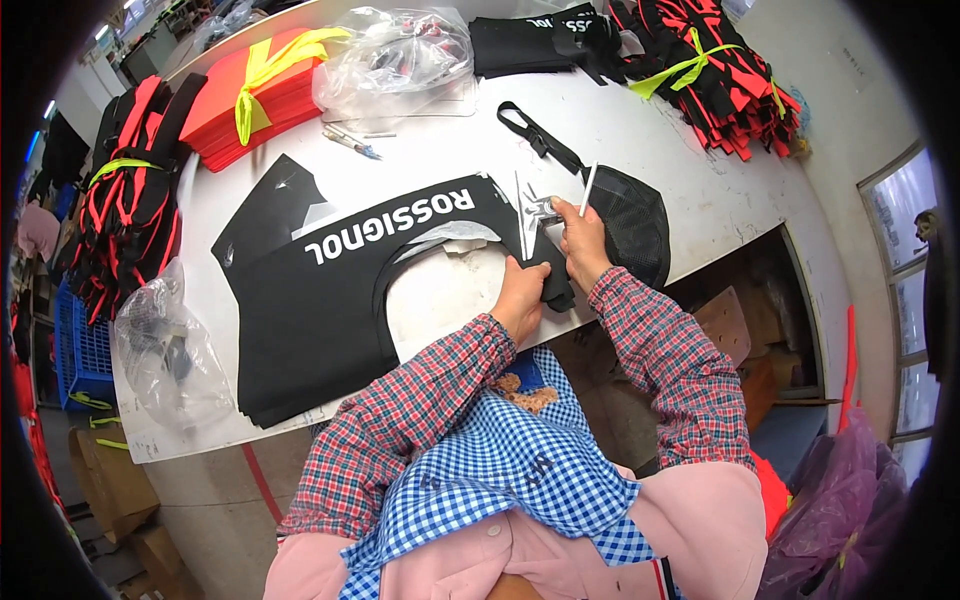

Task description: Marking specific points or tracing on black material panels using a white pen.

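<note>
A large black cut fabric panel (pixel 330 290) with white lettering lies on the white table (pixel 640 140), stacked on similar panels. My left hand (pixel 520 298) presses the panel's right end near the table's front edge. My right hand (pixel 580 240) holds a small silvery template piece (pixel 535 208) and a thin white pen-like stick (pixel 588 188) against that same end. A black mesh piece (pixel 635 225) lies just right of my right hand.
Bundles of red and black fabric tied with yellow ribbon (pixel 730 70) sit far right, an orange stack (pixel 250 95) far left, another bundle (pixel 130 200) at the left edge. Clear plastic bags (pixel 400 55) (pixel 165 350), a black strap (pixel 535 135) and a pen (pixel 350 142) lie on the table.
</note>
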Tool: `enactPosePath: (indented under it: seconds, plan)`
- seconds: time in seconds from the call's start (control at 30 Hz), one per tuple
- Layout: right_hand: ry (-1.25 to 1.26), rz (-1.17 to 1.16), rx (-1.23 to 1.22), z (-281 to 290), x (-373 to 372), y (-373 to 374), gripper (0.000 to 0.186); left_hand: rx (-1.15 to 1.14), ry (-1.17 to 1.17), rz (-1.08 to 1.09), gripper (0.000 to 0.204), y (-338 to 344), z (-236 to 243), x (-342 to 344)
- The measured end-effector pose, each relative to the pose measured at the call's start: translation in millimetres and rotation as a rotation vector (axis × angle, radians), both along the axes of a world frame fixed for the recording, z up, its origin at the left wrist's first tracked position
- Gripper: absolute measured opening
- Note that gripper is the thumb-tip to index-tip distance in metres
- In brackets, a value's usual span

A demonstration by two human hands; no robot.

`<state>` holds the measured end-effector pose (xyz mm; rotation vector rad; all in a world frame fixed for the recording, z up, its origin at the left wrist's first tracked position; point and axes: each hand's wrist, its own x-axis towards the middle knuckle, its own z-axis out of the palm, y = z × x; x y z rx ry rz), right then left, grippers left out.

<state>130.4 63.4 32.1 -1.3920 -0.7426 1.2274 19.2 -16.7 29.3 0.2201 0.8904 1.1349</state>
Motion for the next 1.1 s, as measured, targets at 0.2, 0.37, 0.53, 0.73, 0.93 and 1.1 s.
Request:
enactPosePath:
  seconds: [0.2,0.37,0.53,0.73,0.93,1.1]
  plan:
    - [-0.009,0.008,-0.096,8,4,-15,0.027,-0.059,0.145,0.107,0.061,2,6,18]
    - [-0.007,0.078,-0.153,13,0,-22,0.031,-0.024,0.302,0.107,0.099,16,-51,36]
    - [-0.041,0.263,-0.242,15,13,-22,0.037,0.003,0.182,0.024,0.107,8,-42,23]
    - [-0.598,0.169,0.225,20,32,3,0.029,0.140,0.365,-0.070,0.101,-55,1,-15]
    - [-0.916,0.730,0.361,31,-108,57,0.031,0.595,0.759,0.039,0.090,-104,12,-113]
    - [-1.197,0.804,0.400,-2,-215,148,0.032,0.557,1.002,0.261,0.082,-139,19,-185]
